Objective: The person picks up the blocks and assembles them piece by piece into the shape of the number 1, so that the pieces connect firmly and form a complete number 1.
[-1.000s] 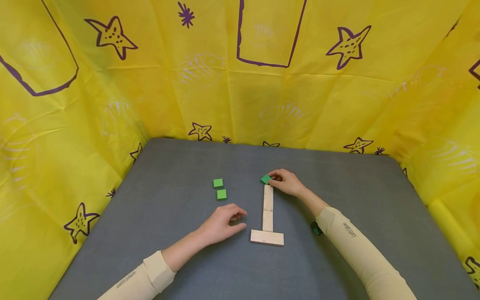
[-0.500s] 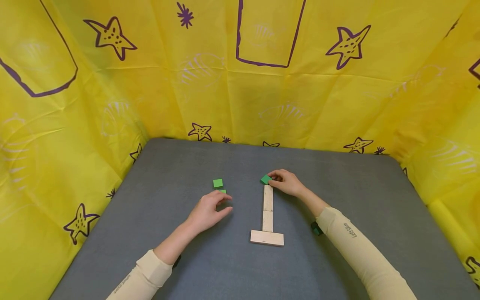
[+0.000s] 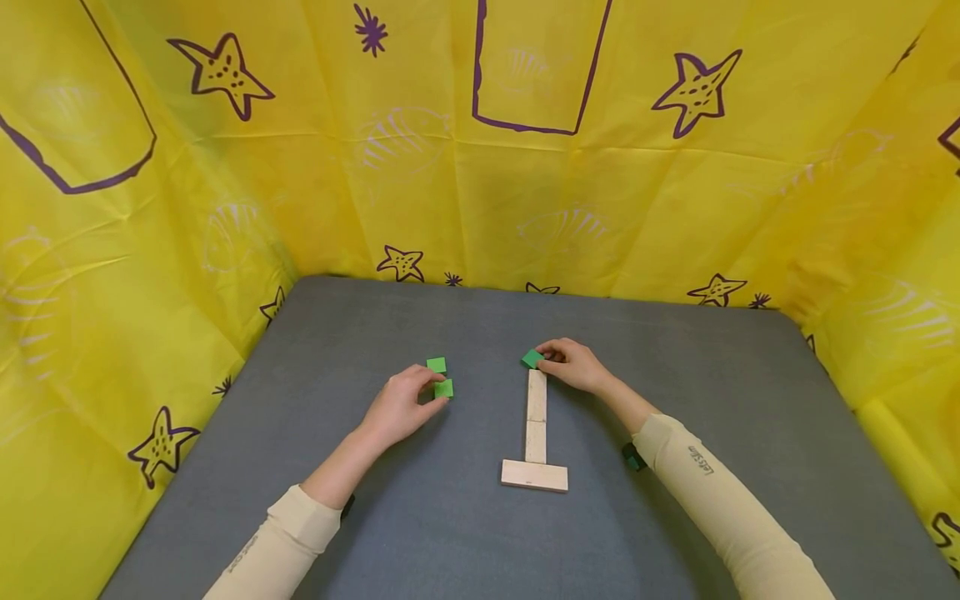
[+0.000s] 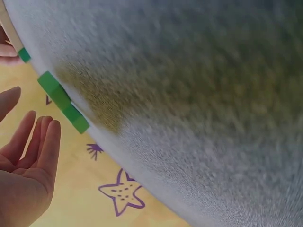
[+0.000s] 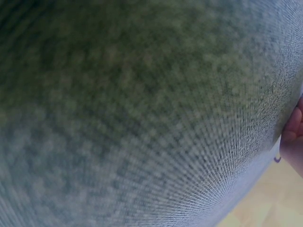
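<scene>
1. As the left hand (image 3: 401,407) reaches over the table (image 3: 750,400), the near green block (image 3: 445,389) lies at its fingertips, to the right of the palm and, in the head view, between thumb and forefinger.
2. The left fingers are extended, thumb well apart from them; the left wrist view shows a gap before the block, which no finger appears to grip.
3. Nearly square from above, the block shows no clear long axis; the left hand is much the nearer one. Just beyond sits the far green block (image 3: 436,364).
4. Across the table, thumb and forefinger of the right hand (image 3: 573,364) pinch the dark green block (image 3: 531,359), turned askew at the far end of two wooden blocks (image 3: 536,400) lined up away from the person. A crosswise wooden block (image 3: 534,476) closes the near end.
5. Compared with half a second ago, the left hand is farther forward and left, uncovering the near green block; the right hand and its block show no visible shift.
</scene>
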`<state>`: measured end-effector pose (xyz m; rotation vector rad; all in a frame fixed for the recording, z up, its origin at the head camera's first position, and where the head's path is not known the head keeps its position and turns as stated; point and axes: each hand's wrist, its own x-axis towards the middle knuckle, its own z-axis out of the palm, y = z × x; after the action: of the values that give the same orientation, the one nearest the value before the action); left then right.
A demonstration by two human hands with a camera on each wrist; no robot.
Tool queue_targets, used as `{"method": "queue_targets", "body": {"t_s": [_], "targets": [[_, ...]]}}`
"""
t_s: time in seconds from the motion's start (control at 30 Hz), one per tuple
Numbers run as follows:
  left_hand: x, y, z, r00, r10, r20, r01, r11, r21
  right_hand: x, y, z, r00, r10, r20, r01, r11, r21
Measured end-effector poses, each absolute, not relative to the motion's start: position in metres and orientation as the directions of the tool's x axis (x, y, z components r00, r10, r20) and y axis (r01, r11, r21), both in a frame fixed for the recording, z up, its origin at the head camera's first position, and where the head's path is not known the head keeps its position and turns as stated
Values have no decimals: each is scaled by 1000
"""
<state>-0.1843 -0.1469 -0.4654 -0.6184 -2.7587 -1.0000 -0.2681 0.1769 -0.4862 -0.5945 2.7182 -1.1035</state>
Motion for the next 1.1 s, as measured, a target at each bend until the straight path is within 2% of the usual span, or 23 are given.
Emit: {"method": "queue_targets", "body": {"t_s": [0.47,1.1], "targets": [[-193,-150,-466,-926,343,159,369,730,575,-268,176,-485,-912,-409,9,-300,651,-697],[-196,-152,-471,-925,338,175,376,737,562,-267,177,-485,-911,-413,5,-299,651,-698]]}}
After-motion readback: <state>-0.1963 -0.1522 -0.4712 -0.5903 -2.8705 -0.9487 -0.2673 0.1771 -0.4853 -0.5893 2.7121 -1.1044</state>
